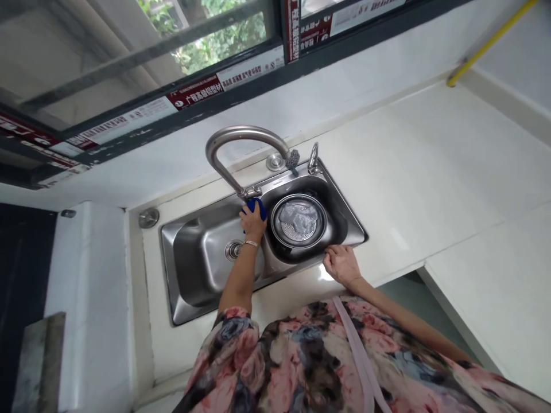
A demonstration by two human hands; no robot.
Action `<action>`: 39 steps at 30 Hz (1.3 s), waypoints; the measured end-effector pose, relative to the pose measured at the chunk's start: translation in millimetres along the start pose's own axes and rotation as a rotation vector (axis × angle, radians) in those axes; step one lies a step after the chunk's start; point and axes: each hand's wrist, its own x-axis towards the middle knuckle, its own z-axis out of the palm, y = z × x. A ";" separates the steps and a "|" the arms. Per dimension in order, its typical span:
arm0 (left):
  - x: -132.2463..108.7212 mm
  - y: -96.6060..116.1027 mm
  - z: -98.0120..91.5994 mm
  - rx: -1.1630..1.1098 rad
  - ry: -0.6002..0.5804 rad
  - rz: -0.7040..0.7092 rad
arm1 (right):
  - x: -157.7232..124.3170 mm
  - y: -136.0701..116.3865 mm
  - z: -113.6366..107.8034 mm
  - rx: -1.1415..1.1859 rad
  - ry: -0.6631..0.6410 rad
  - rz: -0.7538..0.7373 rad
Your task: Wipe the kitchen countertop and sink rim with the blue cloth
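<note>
My left hand is closed on a blue cloth and presses it against the base of the curved steel faucet, at the back rim of a double stainless sink. My right hand rests with fingers bent on the sink's front rim, at the counter edge, holding nothing. A round metal strainer bowl with something grey and crumpled inside sits in the right basin. The left basin shows its drain.
White countertop spreads to the right and wraps round the corner. A small second tap and a round cap stand behind the sink. A window with dark frames runs along the wall. A yellow pipe crosses the top right.
</note>
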 end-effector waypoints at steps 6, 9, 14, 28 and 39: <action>4.1 -8.3 -7.8 0.197 -0.167 0.158 | -3.2 1.6 0.4 -0.014 -0.007 -0.005; 1.3 -10.9 -9.8 0.219 -0.197 0.168 | -3.3 1.5 0.7 -0.031 -0.009 -0.016; 0.5 -8.6 -11.6 0.232 -0.216 0.204 | -2.1 0.8 -0.5 -0.021 -0.007 -0.019; 28.9 25.2 -9.1 0.132 -0.140 0.185 | -1.2 0.2 -1.0 -0.006 -0.015 0.003; 10.0 7.4 -17.8 0.073 -0.162 0.114 | 2.5 1.6 -1.9 -0.017 -0.032 0.012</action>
